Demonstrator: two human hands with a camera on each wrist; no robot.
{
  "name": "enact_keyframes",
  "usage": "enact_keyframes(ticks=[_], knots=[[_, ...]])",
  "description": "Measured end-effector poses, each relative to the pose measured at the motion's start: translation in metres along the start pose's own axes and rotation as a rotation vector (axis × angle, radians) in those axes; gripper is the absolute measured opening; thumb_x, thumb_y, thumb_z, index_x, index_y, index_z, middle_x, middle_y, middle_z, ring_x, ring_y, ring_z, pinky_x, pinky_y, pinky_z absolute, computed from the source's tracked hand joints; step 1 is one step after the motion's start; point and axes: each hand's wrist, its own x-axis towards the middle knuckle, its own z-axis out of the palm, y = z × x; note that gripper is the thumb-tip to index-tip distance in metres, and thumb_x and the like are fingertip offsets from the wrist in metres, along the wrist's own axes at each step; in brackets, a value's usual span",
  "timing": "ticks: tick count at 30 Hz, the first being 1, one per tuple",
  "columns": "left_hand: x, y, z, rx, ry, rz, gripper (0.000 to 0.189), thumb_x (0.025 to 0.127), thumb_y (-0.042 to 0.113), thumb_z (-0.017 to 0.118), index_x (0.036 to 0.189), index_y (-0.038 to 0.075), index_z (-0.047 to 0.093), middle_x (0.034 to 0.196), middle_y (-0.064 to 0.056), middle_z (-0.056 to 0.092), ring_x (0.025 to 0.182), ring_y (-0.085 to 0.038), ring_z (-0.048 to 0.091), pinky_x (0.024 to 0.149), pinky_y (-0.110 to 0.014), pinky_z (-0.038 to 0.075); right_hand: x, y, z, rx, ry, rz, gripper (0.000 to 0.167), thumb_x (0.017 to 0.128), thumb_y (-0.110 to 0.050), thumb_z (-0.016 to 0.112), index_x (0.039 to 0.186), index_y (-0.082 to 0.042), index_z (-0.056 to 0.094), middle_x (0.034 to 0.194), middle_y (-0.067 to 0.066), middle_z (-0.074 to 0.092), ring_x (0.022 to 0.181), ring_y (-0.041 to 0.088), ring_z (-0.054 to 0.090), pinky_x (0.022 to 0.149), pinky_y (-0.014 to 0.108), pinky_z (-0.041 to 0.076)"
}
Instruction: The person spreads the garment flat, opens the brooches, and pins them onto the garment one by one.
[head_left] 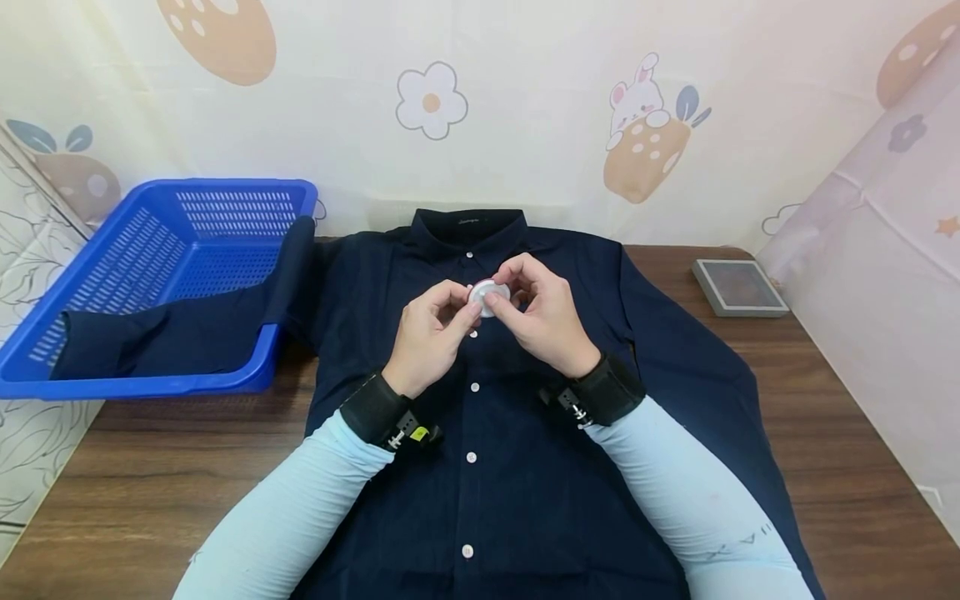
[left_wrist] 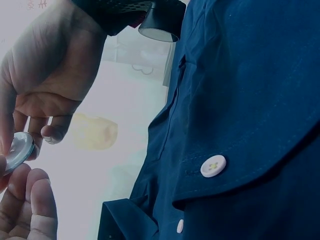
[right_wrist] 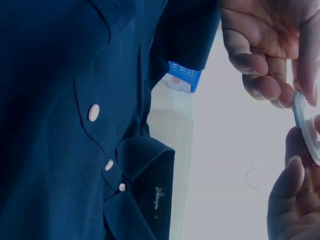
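Observation:
Above the upper front of a dark navy button-up shirt (head_left: 517, 492), both hands hold one small round white disc (head_left: 489, 297) with a reddish edge. My left hand (head_left: 427, 333) pinches its left side between thumb and fingers. From the right, my right hand (head_left: 551, 321) grips it too, thumb across its face. The left wrist view shows the disc (left_wrist: 20, 150) at the left edge, partly hidden by fingers; the right wrist view has the disc (right_wrist: 305, 125) nearly edge-on. The shirt lies spread front up, collar (head_left: 468, 237) at the back, white buttons down the middle.
A blue plastic basket (head_left: 135, 389) stands at the left, with dark navy cloth (head_left: 172, 333) lying in it and over its right side. At the back right of the wooden table (head_left: 847, 467) sits a flat grey box (head_left: 740, 288). A patterned curtain (head_left: 525, 150) hangs behind.

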Motion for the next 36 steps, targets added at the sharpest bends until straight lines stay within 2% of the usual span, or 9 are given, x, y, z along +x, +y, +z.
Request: enact_keyframes(ticks=[3, 9, 14, 16, 19, 21, 26, 30, 36], knots=[[0.000, 0.008, -0.001, 0.007, 0.001, -0.008, 0.006, 0.093, -0.003, 0.059, 0.094, -0.009, 0.060, 0.083, -0.023, 0.061, 0.072, -0.033, 0.061, 0.066, -0.035, 0.054, 0.000, 0.004, -0.001, 0.015, -0.013, 0.002, 0.016, 0.084, 0.009, 0.067, 0.095, 0.007, 0.055, 0.086, 0.017, 0.064, 0.069, 0.019, 0.056, 0.056, 0.025, 0.045], [0.004, -0.019, -0.007, 0.000, 0.019, -0.011, 0.010, 0.095, 0.007, 0.060, 0.101, 0.000, 0.063, 0.088, -0.012, 0.064, 0.076, -0.028, 0.064, 0.070, -0.033, 0.056, -0.001, 0.031, -0.007, 0.144, -0.063, 0.022, 0.023, 0.088, 0.004, 0.064, 0.110, 0.001, 0.057, 0.096, 0.010, 0.067, 0.080, 0.020, 0.062, 0.063, 0.026, 0.051], [0.005, -0.022, -0.008, -0.006, 0.038, 0.004, 0.011, 0.094, 0.008, 0.061, 0.102, 0.001, 0.064, 0.091, -0.010, 0.065, 0.075, -0.022, 0.064, 0.071, -0.030, 0.055, 0.000, 0.030, -0.013, 0.226, -0.131, 0.115, 0.014, 0.097, -0.003, 0.053, 0.108, 0.002, 0.060, 0.095, 0.013, 0.066, 0.079, 0.028, 0.063, 0.067, 0.033, 0.054], [0.005, -0.021, -0.008, -0.010, 0.047, 0.019, 0.011, 0.094, 0.008, 0.062, 0.102, 0.001, 0.065, 0.092, -0.010, 0.065, 0.076, -0.023, 0.064, 0.071, -0.029, 0.055, 0.001, 0.029, -0.013, 0.281, -0.190, 0.182, 0.019, 0.101, -0.011, 0.049, 0.109, 0.003, 0.060, 0.095, 0.014, 0.066, 0.079, 0.029, 0.065, 0.067, 0.035, 0.054], [0.004, -0.017, -0.006, -0.006, 0.066, 0.043, 0.012, 0.093, 0.005, 0.062, 0.103, -0.001, 0.065, 0.095, -0.012, 0.066, 0.078, -0.025, 0.064, 0.073, -0.030, 0.055, 0.001, 0.028, -0.013, 0.388, -0.277, 0.283, 0.031, 0.104, -0.022, 0.043, 0.113, 0.004, 0.058, 0.101, 0.018, 0.065, 0.084, 0.031, 0.067, 0.071, 0.038, 0.055], [0.002, -0.008, -0.006, 0.015, 0.081, 0.055, 0.012, 0.092, 0.001, 0.063, 0.102, -0.004, 0.065, 0.095, -0.015, 0.067, 0.079, -0.027, 0.065, 0.074, -0.031, 0.055, 0.001, 0.027, -0.013, 0.450, -0.314, 0.332, 0.037, 0.105, -0.028, 0.041, 0.116, 0.003, 0.056, 0.106, 0.019, 0.064, 0.086, 0.033, 0.067, 0.073, 0.039, 0.056], [-0.001, 0.014, -0.005, 0.088, 0.106, 0.091, 0.011, 0.088, -0.005, 0.064, 0.099, -0.009, 0.066, 0.092, -0.019, 0.066, 0.079, -0.029, 0.063, 0.069, -0.033, 0.054, 0.001, 0.023, -0.014, 0.528, -0.336, 0.373, 0.037, 0.103, -0.031, 0.044, 0.115, 0.002, 0.056, 0.106, 0.020, 0.064, 0.086, 0.032, 0.067, 0.075, 0.038, 0.056], [0.000, 0.014, -0.006, 0.090, 0.097, 0.087, 0.016, 0.091, -0.004, 0.061, 0.105, -0.009, 0.065, 0.093, -0.019, 0.065, 0.079, -0.029, 0.063, 0.067, -0.032, 0.053, 0.001, 0.022, -0.015, 0.496, -0.314, 0.348, 0.029, 0.101, -0.024, 0.050, 0.113, 0.002, 0.057, 0.102, 0.019, 0.063, 0.085, 0.029, 0.066, 0.075, 0.036, 0.055], [0.004, -0.011, -0.008, -0.085, 0.062, -0.057, 0.027, 0.103, 0.011, 0.043, 0.115, -0.006, 0.061, 0.092, -0.021, 0.063, 0.077, -0.032, 0.062, 0.070, -0.035, 0.055, 0.000, 0.026, -0.015, 0.292, -0.195, 0.225, 0.022, 0.093, -0.009, 0.063, 0.112, 0.002, 0.060, 0.099, 0.012, 0.063, 0.083, 0.024, 0.064, 0.073, 0.029, 0.054]])
